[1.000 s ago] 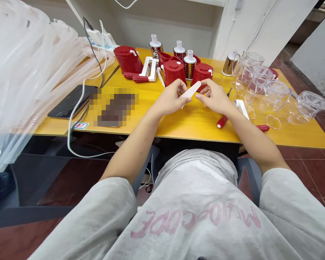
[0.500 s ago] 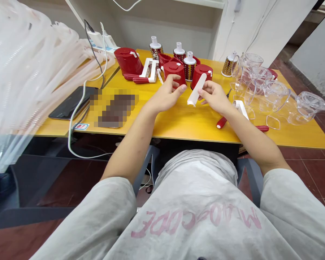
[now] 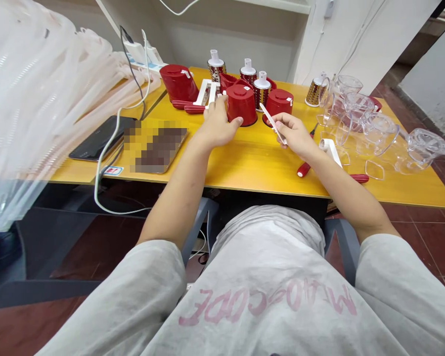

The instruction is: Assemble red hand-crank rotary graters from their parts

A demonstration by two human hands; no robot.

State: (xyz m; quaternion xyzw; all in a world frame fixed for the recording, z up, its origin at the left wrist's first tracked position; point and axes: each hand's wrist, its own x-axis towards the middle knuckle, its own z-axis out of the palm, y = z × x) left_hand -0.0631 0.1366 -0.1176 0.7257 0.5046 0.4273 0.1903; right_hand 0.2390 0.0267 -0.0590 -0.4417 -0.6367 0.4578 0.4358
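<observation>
Open yellow tabletop (image 3: 244,165) between hands (image 3: 218,123), red containers (image 3: 242,106) blocking behind, transparent pieces (image 3: 380,128) crowding right

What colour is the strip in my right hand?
White. The strip shows best in the head view, held in your right hand.

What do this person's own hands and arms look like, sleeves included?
The left hand and right hand are bare, with no gloves or wristwear visible. Loose, light grey short sleeves match the shirt, which carries pinkish lettering.

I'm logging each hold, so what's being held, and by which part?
The right grip holds a white strip by its nearer half. Whether the left grip holds anything cannot be told.
</observation>
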